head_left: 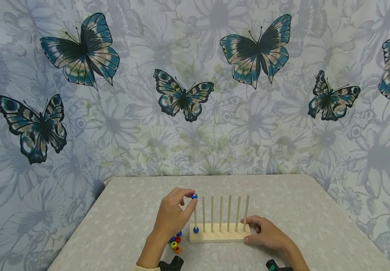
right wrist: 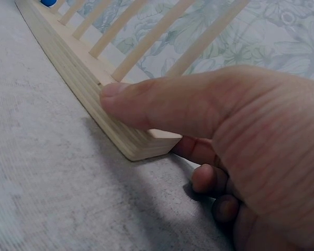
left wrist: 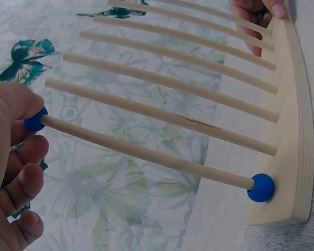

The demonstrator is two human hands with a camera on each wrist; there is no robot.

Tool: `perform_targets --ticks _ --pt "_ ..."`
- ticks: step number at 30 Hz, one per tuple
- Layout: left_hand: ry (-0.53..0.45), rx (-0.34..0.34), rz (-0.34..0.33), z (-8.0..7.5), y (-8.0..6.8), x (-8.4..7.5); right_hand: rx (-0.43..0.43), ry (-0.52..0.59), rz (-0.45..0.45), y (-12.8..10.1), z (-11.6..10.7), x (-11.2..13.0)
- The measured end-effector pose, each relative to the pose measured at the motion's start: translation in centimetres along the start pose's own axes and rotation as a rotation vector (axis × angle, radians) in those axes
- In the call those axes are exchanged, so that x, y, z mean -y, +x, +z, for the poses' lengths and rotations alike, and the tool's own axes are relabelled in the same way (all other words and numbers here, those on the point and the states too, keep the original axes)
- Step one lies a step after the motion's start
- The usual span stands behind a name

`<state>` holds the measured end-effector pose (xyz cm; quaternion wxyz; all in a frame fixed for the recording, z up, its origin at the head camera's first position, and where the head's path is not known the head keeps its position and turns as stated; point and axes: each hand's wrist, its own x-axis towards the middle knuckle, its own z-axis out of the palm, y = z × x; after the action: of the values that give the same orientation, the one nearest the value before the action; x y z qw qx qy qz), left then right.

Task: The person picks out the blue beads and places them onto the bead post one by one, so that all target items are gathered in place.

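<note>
Threading a blue bead onto the end peg

Our left hand (head_left: 172,216) pinches the blue bead (head_left: 194,196) at its fingertips atop the peg (head_left: 195,212); our right hand (head_left: 266,233), fingers relaxed, steadies the wooden base (head_left: 215,235). We keep the hole centred, then release.

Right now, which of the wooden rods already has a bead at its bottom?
The leftmost rod: one blue bead sits at its foot, while the other six rods are bare.
</note>
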<state>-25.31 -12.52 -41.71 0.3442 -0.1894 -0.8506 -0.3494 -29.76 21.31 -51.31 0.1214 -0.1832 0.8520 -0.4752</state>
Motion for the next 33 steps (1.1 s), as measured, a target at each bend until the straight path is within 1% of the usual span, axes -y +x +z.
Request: perform_targets --ticks 6,13,16,19,25,33 --pt "-0.004 -0.003 -0.001 0.0 0.0 0.1 0.008 0.01 -0.005 -0.1 0.0 0.3" --pt "-0.005 0.0 -0.018 -0.2 0.0 0.0 0.009 0.009 -0.005 -0.1 0.0 0.4" --pt "0.001 -0.009 -0.012 -0.4 0.1 0.0 0.008 0.003 -0.01 -0.1 0.0 0.4" --pt "0.004 -0.031 0.008 -0.6 0.1 0.0 0.006 -0.003 -0.011 -0.1 0.0 0.3" --pt "-0.009 -0.071 0.07 -0.7 0.3 -0.1 0.005 -0.02 -0.006 -0.1 0.1 0.5" --pt "-0.025 -0.094 0.091 -1.2 0.3 -0.3 0.0 -0.032 -0.01 -0.1 0.0 0.5"
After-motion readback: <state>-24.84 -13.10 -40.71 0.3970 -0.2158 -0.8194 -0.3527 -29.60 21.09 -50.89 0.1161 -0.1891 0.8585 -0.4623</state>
